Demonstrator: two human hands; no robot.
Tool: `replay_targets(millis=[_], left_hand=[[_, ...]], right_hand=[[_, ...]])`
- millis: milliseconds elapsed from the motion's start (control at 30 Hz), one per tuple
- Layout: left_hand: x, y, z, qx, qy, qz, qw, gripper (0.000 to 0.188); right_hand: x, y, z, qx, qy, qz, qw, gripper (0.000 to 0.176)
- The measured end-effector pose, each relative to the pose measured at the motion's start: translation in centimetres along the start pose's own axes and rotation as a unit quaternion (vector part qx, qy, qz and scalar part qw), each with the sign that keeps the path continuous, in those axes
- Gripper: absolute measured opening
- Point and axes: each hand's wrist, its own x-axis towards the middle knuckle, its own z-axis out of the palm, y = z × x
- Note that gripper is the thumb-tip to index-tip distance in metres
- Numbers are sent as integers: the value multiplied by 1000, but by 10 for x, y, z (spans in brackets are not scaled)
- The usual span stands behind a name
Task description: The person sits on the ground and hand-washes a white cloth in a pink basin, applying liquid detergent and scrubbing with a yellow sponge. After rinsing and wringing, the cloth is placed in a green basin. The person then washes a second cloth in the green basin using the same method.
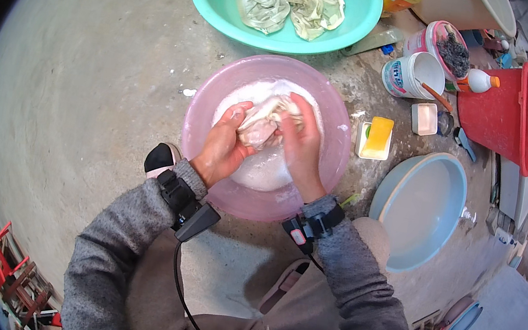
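Observation:
A wet, pale cloth [262, 126] is bunched between my two hands above a pink plastic basin [255, 205] of foamy water. My left hand [226, 144] grips the cloth from the left side, palm turned up. On the right, my right hand [302, 145] holds the cloth's other side; its fingers are blurred. Beyond the pink basin stands a green plastic basin [205, 7] with wet pale cloths [288, 2] lying in water. A yellow bar of soap [379, 135] rests across a small white dish [373, 155] to the right.
A light-blue basin [384, 183] of cloudy water stands at the right. Behind it are a red bucket [494, 117], a white tub [405, 76], a small white box [424, 118] and a brush [465, 144]. Small chairs and stools [0, 253] stand at the far lower left.

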Motion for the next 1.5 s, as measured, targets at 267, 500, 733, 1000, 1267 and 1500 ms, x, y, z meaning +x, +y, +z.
replay_targets(millis=[267,500,733,1000,1267,1500], left_hand=[[5,0,3,50,-17,-64,997,53],[3,-3,-1,101,23,-130,986,59],[3,-13,-1,136,63,-96,984,39],[6,-20,-14,426,79,59,899,29],[6,6,-22,531,-30,160,832,36],[-14,59,-18,534,23,351,769,44]], right_hand=[[-15,10,16,-317,-74,-147,934,25],[-20,19,24,-336,-71,-125,931,16],[-18,18,28,-377,-41,-185,906,16],[-22,18,30,-333,-26,-76,940,22],[-11,-2,8,-194,-129,36,972,19],[29,-50,-43,-463,-192,-215,838,34]])
